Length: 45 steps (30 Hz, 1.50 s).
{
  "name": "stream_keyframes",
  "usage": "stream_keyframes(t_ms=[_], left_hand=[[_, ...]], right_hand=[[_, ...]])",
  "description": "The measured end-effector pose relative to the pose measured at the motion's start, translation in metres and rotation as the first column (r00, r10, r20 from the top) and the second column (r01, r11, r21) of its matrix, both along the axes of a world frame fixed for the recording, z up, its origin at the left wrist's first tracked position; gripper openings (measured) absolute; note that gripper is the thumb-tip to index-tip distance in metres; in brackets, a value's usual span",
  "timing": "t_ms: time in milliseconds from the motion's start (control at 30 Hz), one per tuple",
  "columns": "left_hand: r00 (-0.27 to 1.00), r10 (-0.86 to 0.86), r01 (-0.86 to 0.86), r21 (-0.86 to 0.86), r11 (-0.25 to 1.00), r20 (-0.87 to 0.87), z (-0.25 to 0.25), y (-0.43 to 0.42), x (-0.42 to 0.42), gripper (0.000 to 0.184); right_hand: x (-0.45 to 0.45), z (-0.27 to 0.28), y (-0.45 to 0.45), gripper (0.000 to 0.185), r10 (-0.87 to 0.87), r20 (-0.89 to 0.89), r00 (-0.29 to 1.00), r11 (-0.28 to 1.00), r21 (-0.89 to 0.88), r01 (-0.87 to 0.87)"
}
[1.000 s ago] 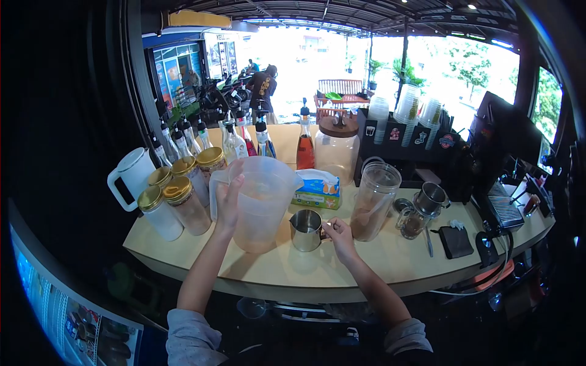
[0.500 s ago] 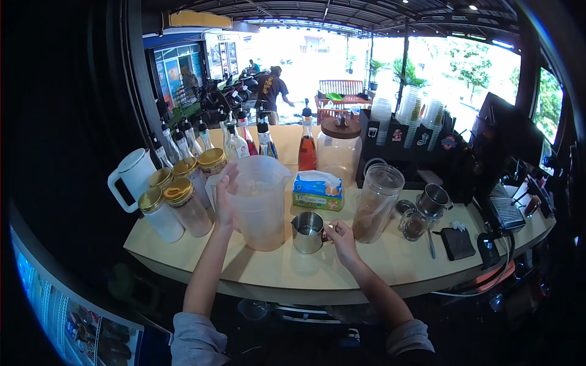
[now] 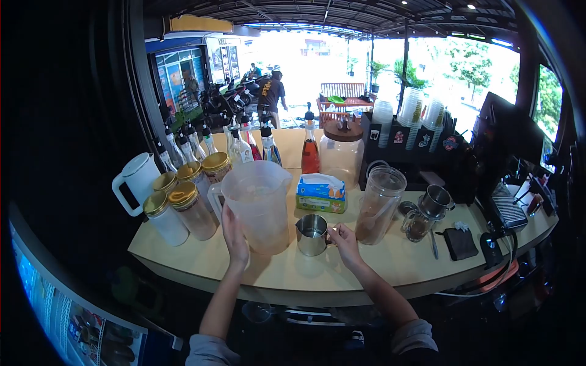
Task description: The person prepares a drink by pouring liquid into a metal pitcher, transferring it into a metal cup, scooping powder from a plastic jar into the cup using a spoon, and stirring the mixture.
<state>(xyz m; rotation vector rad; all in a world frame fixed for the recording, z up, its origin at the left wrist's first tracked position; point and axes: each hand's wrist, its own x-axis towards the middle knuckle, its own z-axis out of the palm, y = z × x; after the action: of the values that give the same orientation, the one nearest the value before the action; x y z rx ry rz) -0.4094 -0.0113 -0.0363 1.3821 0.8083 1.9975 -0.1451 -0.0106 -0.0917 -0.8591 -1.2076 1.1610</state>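
A large translucent plastic pitcher [image 3: 259, 207] stands upright on the counter. My left hand [image 3: 234, 238] lies against its left side, below the handle, with fingers stretched out and pointing up. Just right of the pitcher is a small steel milk jug [image 3: 312, 238], upright on the counter. The fingers of my right hand [image 3: 343, 242] are closed on the jug's handle. Behind the jug sits a tissue pack [image 3: 321, 196] in blue and green. A tall clear jar [image 3: 381, 210] with brown contents stands right of my right hand.
Gold-lidded jars [image 3: 184, 198] and a white kettle [image 3: 135, 183] crowd the left side. Pump bottles [image 3: 243, 149] and a wooden-lidded glass jar [image 3: 342, 155] line the back. A dark folded cloth [image 3: 459, 244] lies on the right. A person [image 3: 270, 96] stands outside.
My left hand has moved down the pitcher's side from beside its handle. My right hand keeps its hold on the milk jug. The view has shifted slightly.
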Motion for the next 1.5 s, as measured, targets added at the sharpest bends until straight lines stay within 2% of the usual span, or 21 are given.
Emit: stream_keyframes(t_ms=[67,133,267,333,467,600,700,900,1000,1067,1133,1200,1267,1300,1333,1400,1433,1467,1500], left_hand=[[0.999,0.027,-0.028,0.000,1.000,-0.040,-0.010,-0.019,0.004,0.057],[0.957,0.257,-0.251,0.058,0.966,-0.136,-0.019,-0.033,0.005,0.055],[0.915,0.326,-0.288,0.179,0.941,-0.239,-0.022,-0.054,0.015,0.049],[0.896,0.282,-0.216,0.218,0.952,-0.344,-0.014,-0.060,0.024,0.043],[0.921,0.188,-0.132,0.183,0.974,-0.342,0.000,-0.060,0.050,0.040],[0.935,0.043,0.030,0.199,0.979,-0.351,0.013,-0.060,0.089,0.037],[0.938,-0.026,0.112,0.231,0.966,-0.345,0.024,-0.063,0.122,0.036],[0.934,-0.122,0.220,0.271,0.937,-0.337,0.046,-0.065,0.195,0.035],[0.921,-0.152,0.258,0.270,0.928,-0.360,0.056,-0.064,0.237,0.033],[0.913,-0.161,0.273,0.266,0.925,-0.375,0.064,-0.062,0.268,0.033],[0.911,-0.173,0.295,0.298,0.908,-0.373,0.072,-0.058,0.299,0.032],[0.900,-0.137,0.284,0.320,0.904,-0.414,0.071,-0.045,0.321,0.035],[0.867,-0.199,0.337,0.244,0.909,-0.457,0.068,-0.034,0.340,0.036],[0.853,-0.180,0.327,0.233,0.916,-0.490,0.068,-0.030,0.346,0.045],[0.854,-0.180,0.327,0.235,0.915,-0.488,0.067,-0.026,0.355,0.045],[0.850,-0.141,0.250,0.153,0.956,-0.508,0.062,-0.020,0.368,0.059],[0.826,-0.160,0.242,0.084,0.967,-0.540,0.056,-0.013,0.370,0.080],[0.828,-0.155,0.231,0.075,0.970,-0.539,0.050,-0.007,0.374,0.080],[0.829,-0.219,0.254,-0.003,0.967,-0.515,0.045,-0.002,0.378,0.085]], right_hand=[[-0.001,-0.003,-0.003,0.022,0.008,-0.018,1.000,1.000,-0.001,-0.008],[-0.001,-0.004,-0.003,0.020,0.030,-0.108,0.994,0.999,0.013,-0.029],[0.002,-0.002,-0.005,0.017,0.023,-0.110,0.994,1.000,0.004,-0.023],[0.007,0.006,-0.010,0.013,0.072,-0.088,0.993,0.997,0.042,-0.068],[0.017,0.058,-0.039,0.011,0.088,-0.124,0.988,0.994,0.071,-0.080],[0.045,0.104,-0.060,0.010,0.098,-0.119,0.988,0.991,0.107,-0.085],[0.078,0.124,-0.070,0.010,0.144,-0.196,0.970,0.987,0.097,-0.127],[0.157,0.160,-0.091,0.010,0.066,-0.149,0.987,0.988,0.147,-0.044],[0.194,0.197,-0.110,0.014,0.056,-0.153,0.987,0.988,0.152,-0.032],[0.225,0.214,-0.113,0.014,-0.031,-0.087,0.996,0.975,0.216,0.049],[0.261,0.223,-0.109,0.014,-0.043,-0.072,0.997,0.969,0.241,0.059],[0.289,0.233,-0.109,0.013,-0.097,-0.058,0.994,0.971,0.215,0.107],[0.321,0.230,-0.097,0.013,-0.115,-0.052,0.992,0.967,0.220,0.124],[0.335,0.228,-0.092,0.013,-0.129,-0.042,0.991,0.963,0.235,0.136],[0.345,0.227,-0.088,0.013,-0.130,-0.039,0.991,0.962,0.236,0.136],[0.361,0.224,-0.078,0.014,-0.131,0.006,0.991,0.975,0.183,0.128],[0.369,0.222,-0.071,0.014,-0.121,0.008,0.993,0.977,0.178,0.118],[0.376,0.218,-0.063,0.015,-0.105,0.035,0.994,0.980,0.176,0.097],[0.380,0.214,-0.056,0.015,-0.088,0.060,0.994,0.982,0.172,0.077]])
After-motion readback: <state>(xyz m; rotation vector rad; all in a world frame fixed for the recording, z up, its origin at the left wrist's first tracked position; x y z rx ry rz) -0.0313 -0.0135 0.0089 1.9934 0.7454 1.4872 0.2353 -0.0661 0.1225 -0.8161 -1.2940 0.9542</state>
